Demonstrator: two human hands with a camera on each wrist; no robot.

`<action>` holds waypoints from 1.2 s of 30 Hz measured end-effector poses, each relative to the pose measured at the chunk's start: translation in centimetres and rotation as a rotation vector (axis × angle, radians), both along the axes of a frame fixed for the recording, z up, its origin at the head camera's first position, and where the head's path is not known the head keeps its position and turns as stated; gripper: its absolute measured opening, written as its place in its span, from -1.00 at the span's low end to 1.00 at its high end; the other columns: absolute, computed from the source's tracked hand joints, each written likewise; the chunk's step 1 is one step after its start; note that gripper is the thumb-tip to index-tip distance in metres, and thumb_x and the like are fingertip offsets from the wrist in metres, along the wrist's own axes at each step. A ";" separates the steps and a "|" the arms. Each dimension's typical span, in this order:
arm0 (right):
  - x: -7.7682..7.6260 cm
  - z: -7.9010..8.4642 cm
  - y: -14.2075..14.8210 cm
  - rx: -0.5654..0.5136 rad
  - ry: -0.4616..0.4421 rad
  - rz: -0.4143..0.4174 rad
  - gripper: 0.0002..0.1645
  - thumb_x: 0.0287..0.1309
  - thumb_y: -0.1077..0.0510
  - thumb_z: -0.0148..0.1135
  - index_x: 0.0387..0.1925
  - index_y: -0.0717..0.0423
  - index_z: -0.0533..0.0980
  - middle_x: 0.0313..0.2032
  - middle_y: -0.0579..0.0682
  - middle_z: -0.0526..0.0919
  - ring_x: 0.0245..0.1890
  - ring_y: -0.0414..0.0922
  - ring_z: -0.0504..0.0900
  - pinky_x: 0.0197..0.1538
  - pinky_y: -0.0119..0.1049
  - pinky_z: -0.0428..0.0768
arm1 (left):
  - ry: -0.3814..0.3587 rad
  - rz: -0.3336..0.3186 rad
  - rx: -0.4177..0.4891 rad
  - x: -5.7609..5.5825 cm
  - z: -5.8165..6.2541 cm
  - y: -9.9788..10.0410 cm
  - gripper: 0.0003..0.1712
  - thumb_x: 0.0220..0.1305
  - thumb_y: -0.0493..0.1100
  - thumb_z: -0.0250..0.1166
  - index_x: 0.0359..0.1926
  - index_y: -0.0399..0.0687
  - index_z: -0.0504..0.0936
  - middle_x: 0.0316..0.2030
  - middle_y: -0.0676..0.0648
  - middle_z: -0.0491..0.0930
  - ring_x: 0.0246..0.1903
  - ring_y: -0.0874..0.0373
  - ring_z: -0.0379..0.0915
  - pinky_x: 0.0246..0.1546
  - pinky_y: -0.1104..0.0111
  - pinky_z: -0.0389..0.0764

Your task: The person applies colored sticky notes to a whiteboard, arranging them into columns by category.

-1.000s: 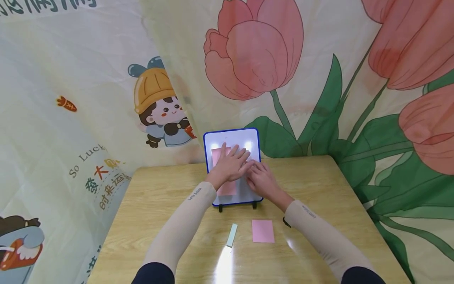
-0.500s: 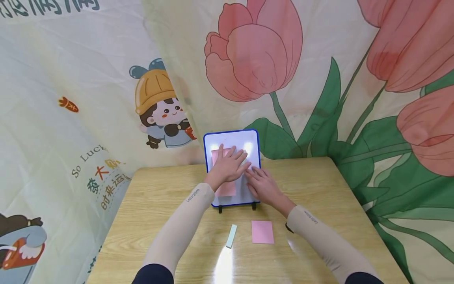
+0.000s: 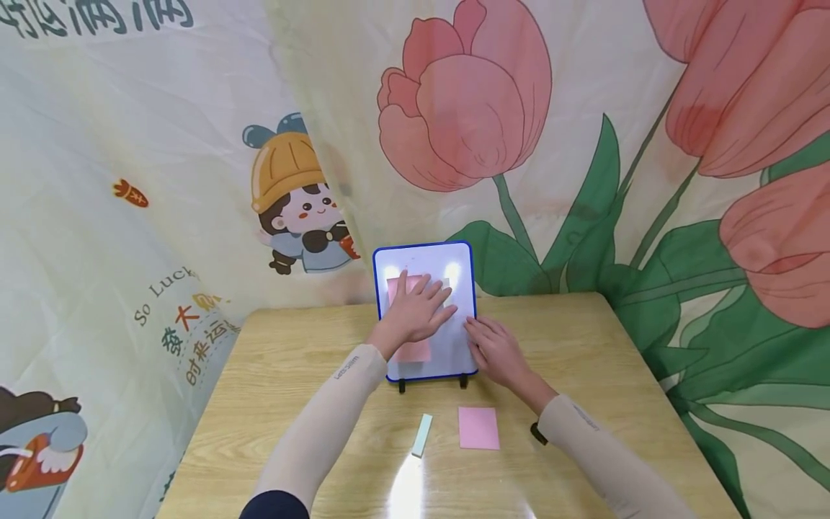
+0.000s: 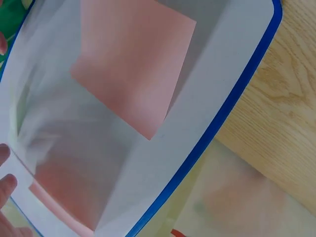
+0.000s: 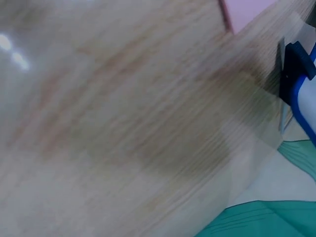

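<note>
A small blue-edged whiteboard (image 3: 454, 360) stands on the table. My left hand (image 3: 413, 310) lies over it with straight, spread fingers, partly covering the pink sticky paper (image 3: 413, 352) on its left half. In the left wrist view, the pink sticky note (image 4: 133, 64) has a lifted lower edge, and another pink piece (image 4: 64, 210) shows near my fingertips (image 4: 7, 185). A pale strip (image 3: 446, 282) sits by the left fingers. My right hand (image 3: 502, 352) is at the board's right edge, fingers fairly straight; whether it touches the edge cannot be told. The right wrist view does not show this hand.
In front of the board, a pale green strip (image 3: 421, 435) and a pink square note pad (image 3: 478, 428) lie on the wooden table (image 3: 292, 404). Black feet (image 3: 463, 381) support the board. A printed cloth (image 3: 324, 86) with tulips hangs behind the table.
My right hand has moved away from the left fingers, rightward and down to the board's right edge. The left hand stays spread on the board. The head view has shifted slightly.
</note>
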State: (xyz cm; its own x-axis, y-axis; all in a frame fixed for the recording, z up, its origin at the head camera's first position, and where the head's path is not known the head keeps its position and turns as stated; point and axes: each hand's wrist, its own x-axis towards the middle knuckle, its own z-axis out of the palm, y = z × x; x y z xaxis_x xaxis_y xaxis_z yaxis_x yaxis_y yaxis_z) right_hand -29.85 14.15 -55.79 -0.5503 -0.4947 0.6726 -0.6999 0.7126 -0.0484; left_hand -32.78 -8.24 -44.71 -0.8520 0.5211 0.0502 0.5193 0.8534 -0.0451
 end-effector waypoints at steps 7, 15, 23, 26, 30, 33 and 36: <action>1.3 -1.7 1.8 -0.027 -0.007 -0.072 -0.39 0.03 0.20 0.38 0.18 0.25 0.54 0.21 0.21 0.58 0.15 0.16 0.57 0.13 0.10 0.51 | 0.017 -0.011 0.061 2.6 -0.4 -0.9 -0.20 0.45 0.42 -0.53 0.52 0.30 0.15 0.54 0.05 0.10 0.56 0.01 -0.17 0.45 -0.28 -0.33; 3.9 -3.1 2.4 -0.072 -0.135 -0.180 -0.28 0.10 0.17 0.37 0.31 0.26 0.42 0.38 0.31 0.35 0.24 0.25 0.48 0.20 0.26 0.44 | 0.088 0.032 0.192 6.4 -2.3 -4.9 -0.37 0.54 0.26 -0.36 0.54 0.35 0.09 0.58 -0.08 -0.07 0.56 -0.15 -0.23 0.41 -0.33 -0.35; 6.5 -3.8 3.2 -0.100 -0.318 -0.336 -0.18 0.21 0.06 0.32 0.43 0.20 0.26 0.46 0.38 0.13 0.35 0.31 0.30 0.31 0.28 0.28 | 0.057 0.224 0.278 10.7 -6.9 -10.6 -0.38 0.55 0.19 -0.23 0.55 0.36 0.03 0.59 -0.17 -0.22 0.55 -0.22 -0.37 0.39 -0.35 -0.38; 7.3 -3.9 3.6 -0.103 -0.378 -0.367 -0.18 0.25 0.03 0.27 0.45 0.18 0.22 0.49 0.37 0.06 0.39 0.32 0.24 0.34 0.30 0.24 | 0.037 0.294 0.288 12.1 -8.7 -12.4 -0.39 0.56 0.18 -0.23 0.55 0.37 0.01 0.58 -0.18 -0.21 0.55 -0.22 -0.36 0.37 -0.35 -0.44; 8.3 -4.1 4.1 -0.113 -0.449 -0.381 -0.16 0.28 0.00 0.23 0.49 0.16 0.16 0.52 0.35 -0.04 0.41 0.34 0.17 0.36 0.33 0.19 | 0.021 0.357 0.309 13.9 -10.5 -14.2 -0.40 0.56 0.17 -0.23 0.55 0.37 0.04 0.57 -0.24 -0.15 0.53 -0.28 -0.29 0.35 -0.39 -0.42; 8.8 -4.5 4.5 -0.113 -0.466 -0.386 -0.15 0.29 -0.01 0.22 0.49 0.15 0.16 0.52 0.36 -0.06 0.41 0.35 0.16 0.36 0.35 0.18 | 0.016 0.381 0.317 15.2 -11.5 -15.0 -0.41 0.56 0.18 -0.22 0.53 0.34 0.10 0.56 -0.26 -0.13 0.52 -0.32 -0.26 0.34 -0.42 -0.37; 9.1 -5.1 5.0 -0.104 -0.452 -0.403 -0.17 0.28 -0.01 0.23 0.47 0.16 0.18 0.51 0.38 -0.04 0.40 0.37 0.19 0.34 0.35 0.20 | 0.023 0.387 0.327 16.1 -12.4 -15.5 -0.41 0.56 0.17 -0.21 0.52 0.31 0.14 0.55 -0.27 -0.10 0.51 -0.34 -0.24 0.33 -0.43 -0.34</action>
State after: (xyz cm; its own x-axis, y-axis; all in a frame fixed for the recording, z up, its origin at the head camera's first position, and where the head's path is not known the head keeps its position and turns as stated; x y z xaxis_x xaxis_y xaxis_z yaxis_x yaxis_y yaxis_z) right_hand -20.78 19.13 -60.91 -0.9225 -0.1330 0.3624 -0.2705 0.8925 -0.3610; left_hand -16.70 -23.77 -57.11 -0.9762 0.1216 0.1793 0.1646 0.9546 0.2485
